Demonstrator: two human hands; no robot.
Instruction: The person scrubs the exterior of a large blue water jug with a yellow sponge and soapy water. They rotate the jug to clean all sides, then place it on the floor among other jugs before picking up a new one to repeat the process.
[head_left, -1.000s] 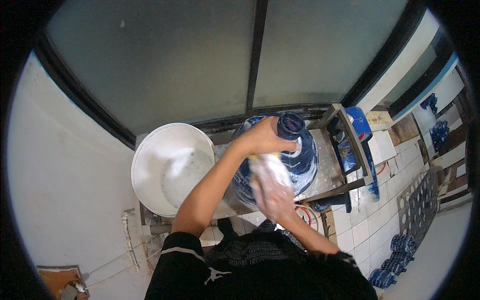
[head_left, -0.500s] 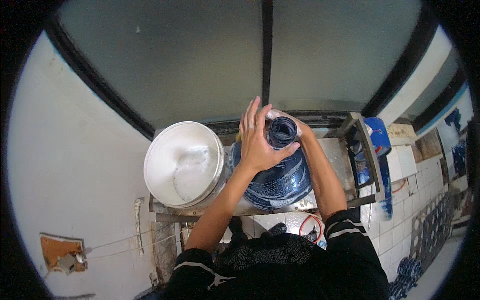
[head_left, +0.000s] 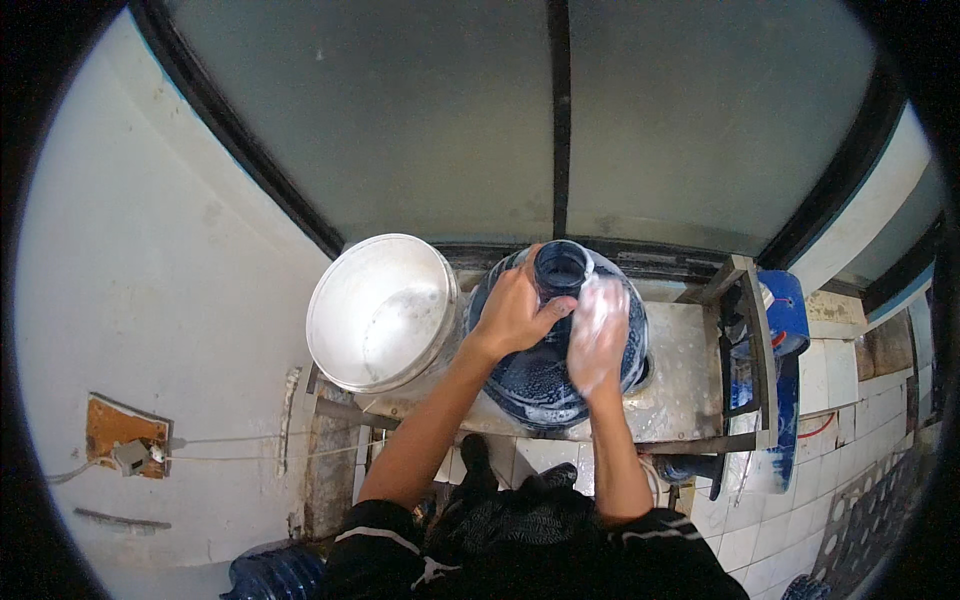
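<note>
A large blue water jug (head_left: 530, 375) stands upright on the metal bench, its sides wet and streaked with foam. My left hand (head_left: 515, 315) is wrapped round the jug's neck from the left, with the thumb across its near side. On the right of the neck, my right hand (head_left: 598, 335) lies against the jug's shoulder. White foam covers that hand and blurs its fingers, so whether it holds anything cannot be made out. The open mouth of the jug faces up between the hands.
Left of the jug stands a white bucket (head_left: 380, 315) with some foamy liquid at its bottom. A metal frame (head_left: 745, 350) rises at the bench's right end, beside a blue container (head_left: 785, 310). Another blue jug (head_left: 275, 575) is on the floor at lower left. A glazed window backs the bench.
My right hand has come from behind the neck round to the jug's right shoulder. My left hand has closed lower about the neck. The view has shifted slightly.
</note>
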